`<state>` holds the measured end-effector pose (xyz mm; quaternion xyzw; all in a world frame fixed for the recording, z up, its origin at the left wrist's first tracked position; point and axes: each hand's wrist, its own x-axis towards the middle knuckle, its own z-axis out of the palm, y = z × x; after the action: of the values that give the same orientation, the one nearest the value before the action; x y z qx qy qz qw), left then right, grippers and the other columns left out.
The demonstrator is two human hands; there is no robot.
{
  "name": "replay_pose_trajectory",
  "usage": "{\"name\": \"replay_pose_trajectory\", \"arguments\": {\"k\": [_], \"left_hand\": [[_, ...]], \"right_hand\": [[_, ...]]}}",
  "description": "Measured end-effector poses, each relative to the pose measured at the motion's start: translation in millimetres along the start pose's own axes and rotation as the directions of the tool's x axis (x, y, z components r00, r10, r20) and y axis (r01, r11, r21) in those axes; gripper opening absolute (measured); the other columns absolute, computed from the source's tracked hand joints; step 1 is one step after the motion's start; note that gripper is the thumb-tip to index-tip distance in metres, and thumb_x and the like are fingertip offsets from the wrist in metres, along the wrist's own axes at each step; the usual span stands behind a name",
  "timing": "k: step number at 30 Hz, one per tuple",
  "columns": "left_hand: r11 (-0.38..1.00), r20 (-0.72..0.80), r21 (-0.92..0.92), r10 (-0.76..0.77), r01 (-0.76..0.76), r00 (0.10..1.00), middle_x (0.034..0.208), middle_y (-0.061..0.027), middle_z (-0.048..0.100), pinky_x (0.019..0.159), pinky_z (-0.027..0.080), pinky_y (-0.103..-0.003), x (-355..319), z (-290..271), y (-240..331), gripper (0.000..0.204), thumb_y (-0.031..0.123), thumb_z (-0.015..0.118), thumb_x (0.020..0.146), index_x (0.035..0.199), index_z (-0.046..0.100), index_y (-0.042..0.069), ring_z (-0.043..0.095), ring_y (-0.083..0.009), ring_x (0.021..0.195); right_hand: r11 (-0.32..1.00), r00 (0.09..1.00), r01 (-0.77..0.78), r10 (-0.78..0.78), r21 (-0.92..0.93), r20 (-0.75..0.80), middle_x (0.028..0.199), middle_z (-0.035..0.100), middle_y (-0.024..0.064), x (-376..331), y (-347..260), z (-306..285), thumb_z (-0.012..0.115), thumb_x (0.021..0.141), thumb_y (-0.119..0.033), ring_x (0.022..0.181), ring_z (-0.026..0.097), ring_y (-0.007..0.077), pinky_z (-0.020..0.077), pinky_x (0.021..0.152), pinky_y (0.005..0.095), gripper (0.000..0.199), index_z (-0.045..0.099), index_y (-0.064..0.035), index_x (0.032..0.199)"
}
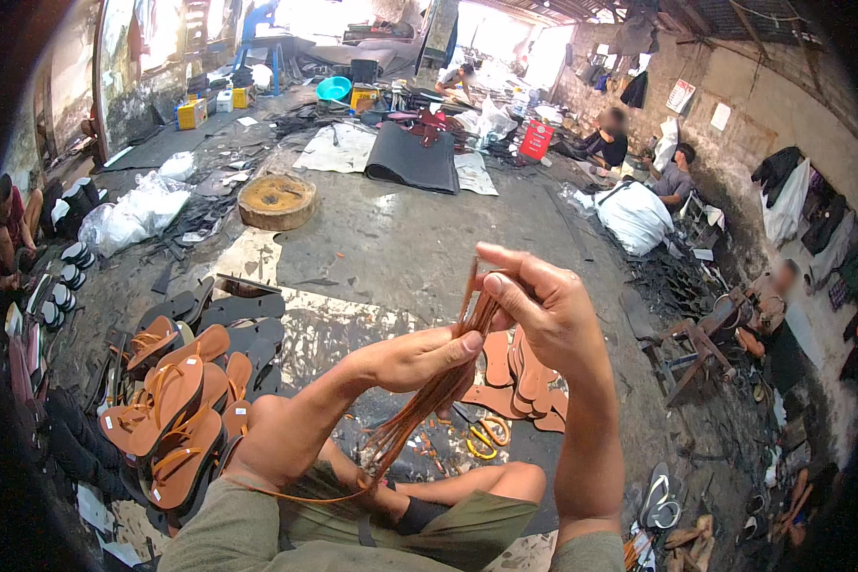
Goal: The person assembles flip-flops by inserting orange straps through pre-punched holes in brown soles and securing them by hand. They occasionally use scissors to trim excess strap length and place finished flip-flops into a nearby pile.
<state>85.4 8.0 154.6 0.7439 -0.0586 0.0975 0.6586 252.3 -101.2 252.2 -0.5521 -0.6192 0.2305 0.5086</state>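
A bundle of thin brown leather straps (427, 405) runs from above my knee up to my hands. My left hand (419, 357) pinches the bundle near its upper part between thumb and fingers. My right hand (543, 305) holds the top ends of the straps (474, 291) and lifts them upright. Loose ends of the straps hang down over my lap and curl across my thigh. I sit cross-legged on the floor in olive shorts.
Brown sandals (176, 410) are stacked at my left beside black soles (243, 310). Brown sole pieces (520, 377) and yellow-handled scissors (486, 434) lie in front of me. A round wooden block (276, 200) stands farther off. Several people sit along the right wall and left edge.
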Motion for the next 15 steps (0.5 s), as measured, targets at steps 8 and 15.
{"name": "replay_pose_trajectory", "arguments": {"k": [8, 15], "left_hand": [[0.952, -0.347, -0.268, 0.048, -0.148, 0.937, 0.071, 0.0030, 0.051, 0.051, 0.045, -0.029, 7.2, 20.6, 9.1, 0.048, 0.047, 0.044, 0.114, 0.130, 0.059, 0.005, 0.055, -0.0094, 0.057], [0.885, -0.788, -0.320, -0.050, -0.339, 0.613, 0.067, 0.0082, 0.039, 0.044, 0.029, -0.021, -3.1, -27.6, -28.8, 0.039, 0.047, 0.051, 0.112, 0.119, 0.058, 0.009, 0.037, -0.0028, 0.049]], "right_hand": [[0.992, 0.991, 0.007, 0.011, -0.128, 0.136, 0.111, 0.076, 0.0110, 6.7, 7.7, -1.6, 0.068, 0.103, -0.013, 0.095, 0.073, 0.0197, 0.0597, 0.079, 0.0335, 0.037, 0.063, -0.0035, 0.138], [0.948, 0.771, 0.310, -0.295, 0.072, 0.564, 0.111, 0.066, 0.0164, -89.2, 25.6, 123.3, 0.074, 0.096, -0.014, 0.104, 0.066, 0.0358, 0.0540, 0.088, 0.0441, 0.026, 0.063, -0.0045, 0.118]]}}
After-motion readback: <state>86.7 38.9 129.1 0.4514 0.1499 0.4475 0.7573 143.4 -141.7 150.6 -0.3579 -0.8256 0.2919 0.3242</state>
